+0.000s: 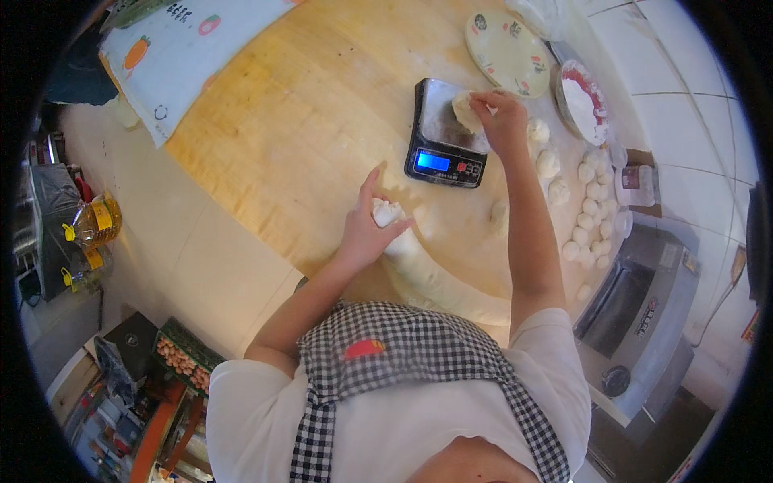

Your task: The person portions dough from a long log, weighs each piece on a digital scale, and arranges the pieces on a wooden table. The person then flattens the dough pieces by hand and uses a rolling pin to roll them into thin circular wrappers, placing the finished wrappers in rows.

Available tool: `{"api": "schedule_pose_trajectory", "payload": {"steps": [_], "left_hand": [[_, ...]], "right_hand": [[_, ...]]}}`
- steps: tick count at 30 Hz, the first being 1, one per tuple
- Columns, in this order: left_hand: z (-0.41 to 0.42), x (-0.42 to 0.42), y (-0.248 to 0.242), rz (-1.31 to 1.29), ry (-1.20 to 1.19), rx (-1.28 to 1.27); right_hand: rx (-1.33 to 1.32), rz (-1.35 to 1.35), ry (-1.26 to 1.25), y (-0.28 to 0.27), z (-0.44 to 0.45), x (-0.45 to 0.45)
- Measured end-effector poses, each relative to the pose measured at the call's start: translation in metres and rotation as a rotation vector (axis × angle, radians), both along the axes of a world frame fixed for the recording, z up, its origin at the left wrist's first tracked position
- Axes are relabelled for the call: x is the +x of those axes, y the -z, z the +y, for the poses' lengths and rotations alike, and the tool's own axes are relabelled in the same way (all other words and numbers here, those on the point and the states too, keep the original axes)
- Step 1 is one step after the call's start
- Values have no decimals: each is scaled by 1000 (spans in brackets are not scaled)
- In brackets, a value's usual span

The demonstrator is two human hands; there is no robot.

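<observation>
A thick roll of dough (432, 271) curves along the near edge of the wooden board. My left hand (374, 226) is wrapped around its torn far end, with the index finger stretched out. A digital kitchen scale (438, 166) with a lit blue display lies ahead of it. At the scale's steel plate, my right hand (500, 118) pinches a lump of dough (465, 111); whether the lump rests on the plate or is held just over it I cannot tell. Several loose dough pieces (548, 163) lie right of the scale, one of them partly behind my right forearm.
Many small dough balls (589, 221) cluster at the board's right side. Beyond are an oval plate (507, 54) and a bowl of flour (581, 102). A grey machine (640, 320) stands at the right. A printed cloth (181, 54) covers the board's far left corner.
</observation>
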State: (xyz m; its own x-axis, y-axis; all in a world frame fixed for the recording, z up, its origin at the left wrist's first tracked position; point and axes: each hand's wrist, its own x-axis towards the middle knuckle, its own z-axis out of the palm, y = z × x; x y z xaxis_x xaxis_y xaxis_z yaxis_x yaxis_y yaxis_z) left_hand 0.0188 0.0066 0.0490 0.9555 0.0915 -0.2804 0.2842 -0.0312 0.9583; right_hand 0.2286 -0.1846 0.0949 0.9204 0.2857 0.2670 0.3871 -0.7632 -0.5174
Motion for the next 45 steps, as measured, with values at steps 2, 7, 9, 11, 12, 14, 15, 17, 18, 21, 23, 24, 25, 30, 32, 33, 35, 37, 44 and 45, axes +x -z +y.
{"api": "schedule_pose_trajectory", "payload": {"steps": [2, 7, 9, 11, 12, 14, 15, 17, 18, 21, 23, 24, 25, 30, 32, 33, 35, 37, 44, 45], "left_hand": [[1, -1, 3, -14, 3, 33], [1, 0, 7, -30, 5, 13], [2, 0, 7, -29, 7, 17], [2, 0, 7, -16, 1, 26], [2, 0, 8, -30, -6, 31], [1, 0, 11, -60, -22, 39], [1, 0, 11, -60, -18, 46], [2, 0, 10, -60, -11, 60], [3, 0, 10, -59, -11, 65], [4, -1, 11, -54, -9, 62], [5, -2, 10, -50, -4, 36], [5, -2, 11, -50, -5, 46], [5, -2, 12, -50, -6, 56], [0, 0, 9, -52, 9, 71], [-2, 2, 3, -34, 28, 79], [0, 3, 7, -35, 9, 66], [3, -2, 16, -24, -20, 38], [4, -2, 13, -32, -21, 55], [-13, -2, 8, -125, 35, -19], [-17, 2, 7, -124, 21, -72]], "right_hand": [[19, 185, 67, -3, 1, 3], [403, 137, 197, -6, -22, 7], [446, 31, 303, -17, -35, 8], [502, 9, 305, -29, -39, 3], [531, -5, 308, -34, -41, 1], [531, -49, 301, -36, -45, 0], [533, -68, 295, -38, -43, -1], [495, -50, 314, -44, -36, -6], [475, -41, 323, -47, -32, -9], [470, -43, 263, -40, -28, -5], [430, -44, 246, -34, -26, -2], [410, -44, 237, -32, -23, -1], [408, -31, 226, -28, -18, -1], [-211, -310, -21, 38, -1, -2], [-180, -141, -82, 45, -3, -5], [-70, -49, -16, 34, 4, -12], [233, 76, 158, 10, -4, -41], [615, 130, 356, -11, -17, -91], [-362, 30, 801, 85, -151, -251], [-355, -21, 724, 76, -145, -249]]}}
